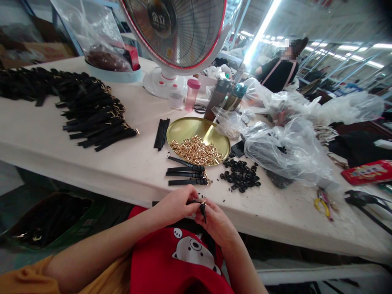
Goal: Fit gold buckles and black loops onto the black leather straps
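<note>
a short black strap (202,211) with a small gold metal fitting (204,202) at its upper end is pinched between the left hand (174,205) and the right hand (216,226). its narrow tail points down, slightly tilted, past the right hand. both hands hide most of the piece, so its full length and the fitting's shape cannot be told.

A long white table (122,173) holds black straps (98,120), a brass tray (186,128) and small black rings (240,175).
</note>
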Demonstrator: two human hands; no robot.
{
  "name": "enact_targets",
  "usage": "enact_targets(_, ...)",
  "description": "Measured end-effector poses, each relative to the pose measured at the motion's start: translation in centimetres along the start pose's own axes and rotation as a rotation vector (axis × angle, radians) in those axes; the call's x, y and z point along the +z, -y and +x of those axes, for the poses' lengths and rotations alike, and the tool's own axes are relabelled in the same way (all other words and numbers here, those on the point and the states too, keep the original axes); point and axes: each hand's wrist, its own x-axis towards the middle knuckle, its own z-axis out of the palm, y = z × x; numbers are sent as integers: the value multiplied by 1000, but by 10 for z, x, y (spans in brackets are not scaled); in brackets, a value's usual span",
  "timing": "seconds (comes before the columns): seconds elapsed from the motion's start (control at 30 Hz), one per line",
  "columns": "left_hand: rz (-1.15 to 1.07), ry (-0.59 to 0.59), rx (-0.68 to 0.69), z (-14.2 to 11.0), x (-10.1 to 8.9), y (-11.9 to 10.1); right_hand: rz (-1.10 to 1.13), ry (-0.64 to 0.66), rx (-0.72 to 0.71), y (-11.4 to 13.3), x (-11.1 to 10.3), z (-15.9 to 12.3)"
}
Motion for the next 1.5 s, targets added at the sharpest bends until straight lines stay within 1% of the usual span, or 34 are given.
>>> enact_targets(0.07,25,23,31,0,-1,-1,4,-17,-23,-1,0,0)
enact_targets(0.17,56,54,47,-1,-5,-4,-63,-74,-129,0,0,2)
enact_targets(0.23,80,52,24,-2,-6,-5,-160,-138,-214,1,-1,4)
enact_targets(0.3,66,57,-12,-1,-7,-3,-308,-212,-295,2,-4,7)
enact_targets(0.4,-41,91,-68,2,-5,3,-530,-326,-378,1,-8,14)
enact_targets(0.47,-170,125,-97,5,-4,9,-598,-393,-408,-1,-12,20)
enact_targets(0.53,-318,169,-121,9,-2,14,-613,-417,-417,-2,-15,24)
enact_targets(0.57,-386,195,-132,11,0,16,-615,-400,-393,-2,-16,25)
enact_targets(0.63,-491,247,-151,14,2,19,-626,-322,-290,-1,-17,26)
enact_targets(0.7,-543,280,-164,17,3,20,-629,-252,-183,0,-17,25)
enact_targets(0.73,-562,295,-171,19,3,21,-630,-240,-157,0,-17,25)
enact_targets(0.77,-575,306,-182,19,3,22,-632,-245,-157,-1,-17,24)
enact_targets(0.93,-599,380,-275,22,3,31,-750,-343,-292,-5,-19,26)
enact_targets(1.0,-662,359,-321,23,6,35,-798,-351,-322,-6,-19,26)
enact_targets(1.07,-727,295,-366,23,11,37,-856,-340,-354,-6,-18,25)
enact_targets(1.13,-751,243,-395,23,15,36,-941,-305,-376,-5,-18,22)
enact_targets(1.17,-748,235,-402,22,16,34,-985,-280,-378,-5,-19,20)
enact_targets(1.27,-703,249,-404,18,18,29,-1100,-202,-345,-2,-22,13)
enact_targets(1.4,-547,265,-363,12,19,24,-1200,-117,-255,3,-24,4)
enact_targets(1.5,-471,296,-315,9,20,22,-1177,-62,-216,6,-24,-1)
